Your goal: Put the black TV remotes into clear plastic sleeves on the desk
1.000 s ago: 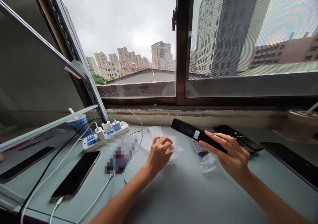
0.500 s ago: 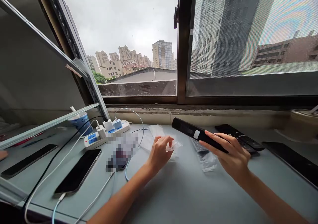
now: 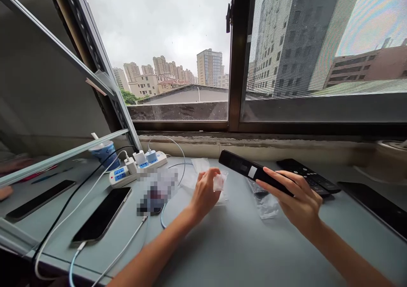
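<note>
Clamping the fingers of the right hand (image 3: 300, 196) on one end of a long black handheld device (image 3: 237, 164), and tilting it up leftward over the middle of the counter (image 3: 248, 253)! Showing a white label (image 3: 253, 172) just ahead of the fingertips. Across to the left hand (image 3: 203, 193): curling fingers around a crinkled scrap of clear plastic (image 3: 220, 181), looking pinched, though hard to tell exactly where. Stepping outward, spotting a clear plastic bag (image 3: 268, 205) lying flat between the hands, and another clear plastic sheet (image 3: 199, 165) behind the left, toward the far edge. Swinging right: finding a black keypad device (image 3: 311, 176) beyond the right hand, then a dark flat slab (image 3: 377, 204) by the right edge. And now left: meeting a phone (image 3: 103, 215) plugged into a cable (image 3: 76, 257), a white power strip (image 3: 160, 160) near the far edge, and a blue cup (image 3: 106, 153) just behind it.
</note>
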### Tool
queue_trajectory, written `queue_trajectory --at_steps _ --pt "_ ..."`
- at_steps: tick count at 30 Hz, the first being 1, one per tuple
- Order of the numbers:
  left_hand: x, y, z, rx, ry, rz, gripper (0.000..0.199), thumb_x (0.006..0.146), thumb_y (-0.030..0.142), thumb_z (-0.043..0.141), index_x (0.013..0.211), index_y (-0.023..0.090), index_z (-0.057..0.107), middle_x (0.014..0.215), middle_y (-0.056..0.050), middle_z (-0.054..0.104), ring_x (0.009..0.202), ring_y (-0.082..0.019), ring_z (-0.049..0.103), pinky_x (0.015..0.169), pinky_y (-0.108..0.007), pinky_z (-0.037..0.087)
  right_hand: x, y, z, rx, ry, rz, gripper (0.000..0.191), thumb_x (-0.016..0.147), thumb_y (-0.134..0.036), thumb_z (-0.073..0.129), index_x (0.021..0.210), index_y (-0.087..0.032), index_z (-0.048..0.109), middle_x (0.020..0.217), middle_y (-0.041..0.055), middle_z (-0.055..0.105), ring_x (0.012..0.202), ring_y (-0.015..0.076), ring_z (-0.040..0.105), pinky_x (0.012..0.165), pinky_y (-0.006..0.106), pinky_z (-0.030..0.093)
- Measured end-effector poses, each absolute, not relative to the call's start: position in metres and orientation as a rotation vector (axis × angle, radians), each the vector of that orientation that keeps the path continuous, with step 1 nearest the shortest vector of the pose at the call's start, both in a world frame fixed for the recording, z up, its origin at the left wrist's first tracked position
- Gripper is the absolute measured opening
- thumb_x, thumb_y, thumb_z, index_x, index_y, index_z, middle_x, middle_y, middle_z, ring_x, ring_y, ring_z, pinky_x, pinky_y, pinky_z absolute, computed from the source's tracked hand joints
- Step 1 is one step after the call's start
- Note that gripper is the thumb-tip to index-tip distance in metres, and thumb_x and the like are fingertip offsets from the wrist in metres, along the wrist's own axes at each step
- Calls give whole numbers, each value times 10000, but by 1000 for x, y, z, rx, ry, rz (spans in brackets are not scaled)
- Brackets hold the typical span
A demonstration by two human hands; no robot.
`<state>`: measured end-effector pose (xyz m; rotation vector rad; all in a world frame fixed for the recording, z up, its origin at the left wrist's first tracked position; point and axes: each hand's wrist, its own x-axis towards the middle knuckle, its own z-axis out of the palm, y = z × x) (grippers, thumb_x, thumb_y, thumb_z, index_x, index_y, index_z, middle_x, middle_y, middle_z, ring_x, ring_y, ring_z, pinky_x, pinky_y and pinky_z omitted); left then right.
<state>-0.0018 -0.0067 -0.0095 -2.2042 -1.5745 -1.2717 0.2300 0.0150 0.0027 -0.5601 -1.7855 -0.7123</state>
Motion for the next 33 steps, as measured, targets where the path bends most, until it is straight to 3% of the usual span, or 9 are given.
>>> queue_trajectory --at_steps 3,7,17,27,33 --pt "0 -6 -8 -2198 -1560 -1318 293 806 203 484 1086 215 398 877 -11 588 845 -159 546 800 -311 394 227 13 1 -616 -1796 -519 415 795 -91 514 1116 -346 578 1043 -18 653 805 137 633 680 246 521" --pt "0 -5 -6 -2205 -1546 -1281 227 812 207 477 1037 210 442 939 -24 582 897 -171 533 833 -332 372 218 5 1 -773 -1617 -180 348 746 -201 611 1085 -257 558 855 33 669 638 141 620 472 225 477" --pt "-1 -4 -12 -2248 -1481 -1200 237 760 173 492 988 200 432 900 -29 571 884 -176 543 851 -340 361 215 5 13 -902 -1199 614 245 760 -331 576 977 -222 538 529 -54 490 374 93 474 301 196 360" --pt "-3 -7 -6 -2328 -1450 -1135 261 727 116 479 970 214 484 925 -9 602 892 -161 549 875 -329 318 217 11 9 -895 -1168 808 204 754 -361 561 867 -193 532 486 -41 500 355 99 453 287 197 346" --pt "-4 -7 -8 -2366 -1341 -965 230 714 169 541 938 218 538 961 -19 597 904 -161 548 898 -335 320 216 5 12 -961 -1253 742 186 758 -358 559 839 -193 535 436 -37 504 350 104 440 309 203 359"
